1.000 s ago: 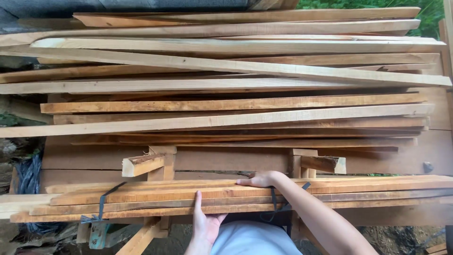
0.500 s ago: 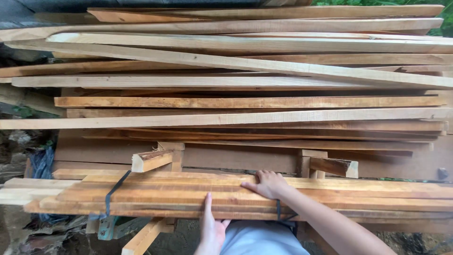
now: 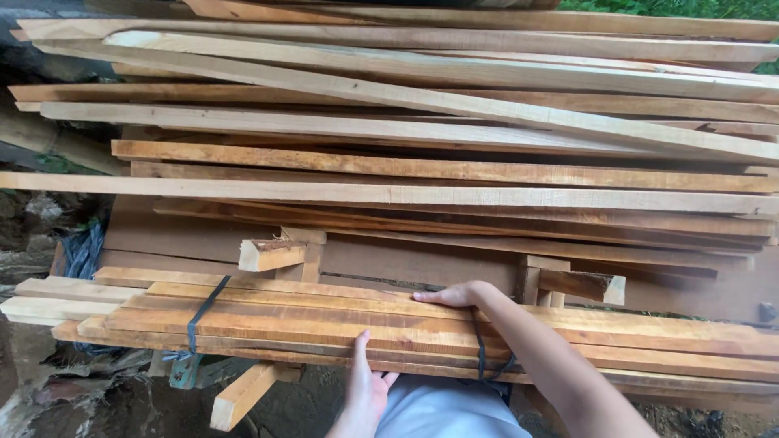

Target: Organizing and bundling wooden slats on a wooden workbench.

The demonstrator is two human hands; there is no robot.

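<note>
Bundle of orange planks, dark-strapped, under open right hand, left hand gripping.

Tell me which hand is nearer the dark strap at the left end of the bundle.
Left. The left hand grips the near edge of the wood bundle, well right of that strap. The right hand lies on top, farther right, beside the other strap.
</note>
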